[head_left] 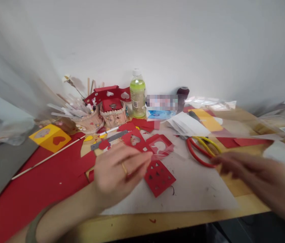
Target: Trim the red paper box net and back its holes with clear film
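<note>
My left hand (124,168), a ring on one finger, is closed in a pinch over the middle of the table. A thin see-through piece of plastic film (166,156) seems to extend from its fingertips; blur hides its outline. Just beyond lies a red paper piece with a white shape (159,145), and below the fingertips a red card with small cut-outs (159,179). On the right, my right hand (248,168), blurred, has its fingers closed at the red handle loop of the scissors (199,157). Their other loop is yellow, and the blades are hidden near white papers (186,124).
A bottle of green drink (137,94), a tissue pack (161,114) and a dark thread spool (182,96) stand by the wall. Decorated pots (114,116) hold sticks and pens. A yellow box (50,137), a grey ruler (114,139) and red paper (43,182) lie left.
</note>
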Action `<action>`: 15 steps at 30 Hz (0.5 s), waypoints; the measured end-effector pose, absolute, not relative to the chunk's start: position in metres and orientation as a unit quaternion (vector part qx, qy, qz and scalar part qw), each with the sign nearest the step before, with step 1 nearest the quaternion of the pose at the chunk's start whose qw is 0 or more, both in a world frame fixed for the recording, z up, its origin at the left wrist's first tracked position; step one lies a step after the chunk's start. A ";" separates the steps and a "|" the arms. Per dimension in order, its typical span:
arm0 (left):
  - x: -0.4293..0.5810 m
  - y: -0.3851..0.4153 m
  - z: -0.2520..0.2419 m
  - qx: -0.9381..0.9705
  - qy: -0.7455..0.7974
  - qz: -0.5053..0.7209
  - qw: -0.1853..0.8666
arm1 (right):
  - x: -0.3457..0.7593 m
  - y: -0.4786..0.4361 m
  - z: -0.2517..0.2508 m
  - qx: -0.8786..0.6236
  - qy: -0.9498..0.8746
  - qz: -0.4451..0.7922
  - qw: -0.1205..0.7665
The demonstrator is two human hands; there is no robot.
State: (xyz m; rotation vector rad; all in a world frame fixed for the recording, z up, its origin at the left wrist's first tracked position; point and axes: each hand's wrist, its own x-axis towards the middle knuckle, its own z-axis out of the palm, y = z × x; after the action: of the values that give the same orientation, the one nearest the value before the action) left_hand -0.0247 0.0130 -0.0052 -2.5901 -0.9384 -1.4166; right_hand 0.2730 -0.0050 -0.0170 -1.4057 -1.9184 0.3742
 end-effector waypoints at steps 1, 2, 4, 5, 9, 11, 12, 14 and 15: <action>-0.026 0.004 -0.010 -0.848 -0.286 -0.439 0.078 | 0.251 -0.010 -0.016 -0.533 -0.726 0.303 0.311; -0.027 -0.006 -0.015 -0.846 -0.295 -0.429 0.112 | 0.232 -0.014 -0.015 -0.518 -0.695 0.428 0.255; -0.028 -0.025 -0.026 -0.834 -0.293 -0.445 0.142 | 0.205 -0.018 -0.019 -0.497 -0.626 0.562 0.211; -0.029 -0.032 -0.031 -0.854 -0.296 -0.405 0.139 | 0.197 -0.019 -0.022 -0.488 -0.591 0.609 0.204; -0.030 -0.034 -0.049 -0.889 -0.204 -0.356 0.202 | 0.192 -0.012 -0.034 -0.485 -0.507 0.676 0.224; -0.030 -0.025 -0.056 -0.890 -0.122 -0.364 0.245 | 0.196 -0.006 -0.038 -0.490 -0.513 0.666 0.229; -0.030 -0.021 -0.060 -0.890 -0.119 -0.367 0.244 | 0.198 -0.003 -0.039 -0.495 -0.523 0.654 0.233; -0.030 -0.016 -0.065 -0.891 -0.130 -0.373 0.222 | 0.201 0.003 -0.041 -0.517 -0.534 0.623 0.241; -0.029 -0.015 -0.066 -0.897 -0.127 -0.367 0.211 | 0.202 0.005 -0.042 -0.528 -0.536 0.611 0.245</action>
State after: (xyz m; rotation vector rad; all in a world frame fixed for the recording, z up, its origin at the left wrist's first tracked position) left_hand -0.0293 -0.0145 -0.0664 -2.4933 -0.3534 -1.0205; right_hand 0.2020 0.0055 -0.0424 -1.4421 -1.4635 1.6693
